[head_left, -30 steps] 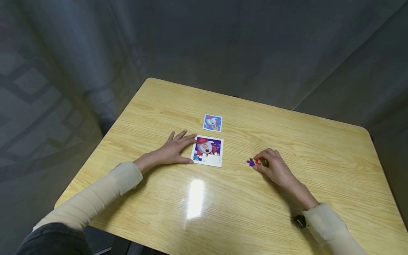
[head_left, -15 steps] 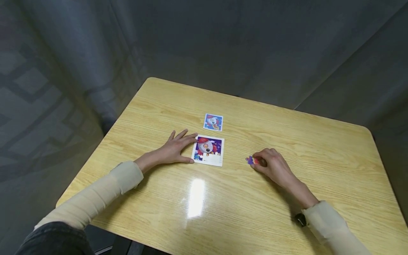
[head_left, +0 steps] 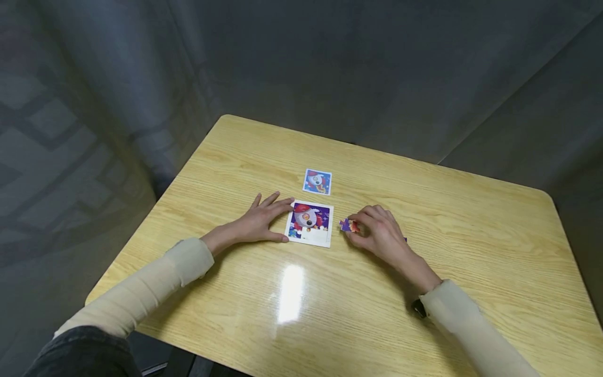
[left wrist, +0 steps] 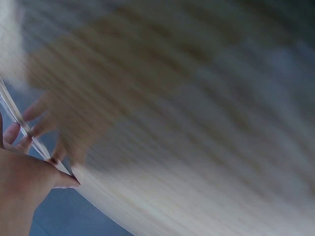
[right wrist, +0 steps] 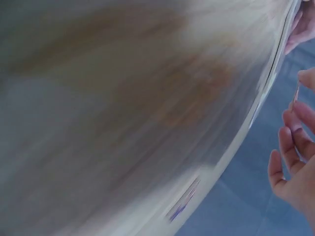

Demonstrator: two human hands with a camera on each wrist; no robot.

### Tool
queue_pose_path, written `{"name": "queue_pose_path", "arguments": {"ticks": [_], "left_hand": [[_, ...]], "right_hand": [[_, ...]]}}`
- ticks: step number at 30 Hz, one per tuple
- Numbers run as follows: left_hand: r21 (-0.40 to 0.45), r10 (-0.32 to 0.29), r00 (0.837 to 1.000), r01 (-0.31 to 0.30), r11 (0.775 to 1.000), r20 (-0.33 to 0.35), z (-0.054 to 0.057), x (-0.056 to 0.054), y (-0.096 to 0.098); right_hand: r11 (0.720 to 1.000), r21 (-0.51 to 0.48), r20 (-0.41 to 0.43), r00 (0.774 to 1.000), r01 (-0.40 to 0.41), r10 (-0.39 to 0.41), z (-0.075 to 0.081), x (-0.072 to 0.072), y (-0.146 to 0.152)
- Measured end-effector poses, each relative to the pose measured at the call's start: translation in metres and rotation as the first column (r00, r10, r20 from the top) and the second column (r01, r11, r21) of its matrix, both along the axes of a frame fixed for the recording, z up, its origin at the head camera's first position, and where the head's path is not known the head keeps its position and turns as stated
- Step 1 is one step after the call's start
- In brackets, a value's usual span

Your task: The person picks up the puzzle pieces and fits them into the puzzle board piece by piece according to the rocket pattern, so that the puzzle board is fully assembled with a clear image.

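Observation:
A white-framed jigsaw puzzle [head_left: 308, 224] lies on the table, showing a cartoon figure on purple. Its lower right part is bare white. My left hand [head_left: 254, 222] rests at the puzzle's left edge, fingers spread, index finger and thumb touching the frame. Just right of the puzzle, my right hand [head_left: 383, 235] pinches a purple and orange puzzle piece [head_left: 347, 225] between thumb and fingers. In the right wrist view this piece [right wrist: 296, 93] appears edge-on, raised off the table. Another puzzle piece [right wrist: 183, 201] lies on the tabletop, mostly hidden behind my right hand in the head view.
A smaller picture card [head_left: 317, 181] with a similar cartoon lies just beyond the puzzle. The wooden table [head_left: 471, 235] has rounded corners, and a bright glare spot shows near its front. Grey curtains [head_left: 330, 68] hang behind it.
My right hand has picked up the puzzle piece and carried it left toward the puzzle. A bit of another piece now shows behind that hand. My left hand has stayed in place.

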State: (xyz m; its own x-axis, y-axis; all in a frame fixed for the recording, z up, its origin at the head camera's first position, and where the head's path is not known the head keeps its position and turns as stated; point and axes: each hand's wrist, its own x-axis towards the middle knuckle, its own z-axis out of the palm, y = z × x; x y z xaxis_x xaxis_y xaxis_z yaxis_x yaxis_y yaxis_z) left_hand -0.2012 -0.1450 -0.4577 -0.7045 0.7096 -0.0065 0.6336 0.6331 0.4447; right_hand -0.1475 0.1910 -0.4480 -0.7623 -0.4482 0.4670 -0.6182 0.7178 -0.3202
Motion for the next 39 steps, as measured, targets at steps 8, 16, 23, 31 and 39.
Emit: {"name": "queue_pose_path", "arguments": {"ticks": [8, 16, 23, 31, 39], "left_hand": [[-0.002, -0.002, 1.000, 0.002, 1.000, -0.008, 0.000, -0.001, 0.000], [-0.013, 0.007, 1.000, -0.007, 1.000, 0.009, 0.000, 0.000, -0.001], [-0.011, 0.000, 1.000, 0.000, 1.000, 0.016, 0.001, 0.000, -0.001], [-0.013, 0.000, 1.000, 0.000, 1.000, 0.009, 0.003, 0.000, 0.000], [-0.007, -0.003, 1.000, 0.003, 1.000, -0.004, 0.002, 0.000, 0.000]], "right_hand": [[0.999, 0.005, 0.004, 0.999, -0.054, 0.054, 0.002, -0.005, -0.034], [0.994, 0.037, 0.021, 0.994, -0.106, 0.105, 0.001, -0.006, -0.062], [0.991, 0.076, 0.065, 0.992, -0.112, 0.107, 0.001, -0.004, -0.076], [0.989, 0.126, 0.111, 0.992, -0.076, 0.062, -0.001, -0.003, -0.081], [0.987, 0.140, 0.119, 0.991, -0.078, 0.062, -0.001, -0.003, -0.084]]}}
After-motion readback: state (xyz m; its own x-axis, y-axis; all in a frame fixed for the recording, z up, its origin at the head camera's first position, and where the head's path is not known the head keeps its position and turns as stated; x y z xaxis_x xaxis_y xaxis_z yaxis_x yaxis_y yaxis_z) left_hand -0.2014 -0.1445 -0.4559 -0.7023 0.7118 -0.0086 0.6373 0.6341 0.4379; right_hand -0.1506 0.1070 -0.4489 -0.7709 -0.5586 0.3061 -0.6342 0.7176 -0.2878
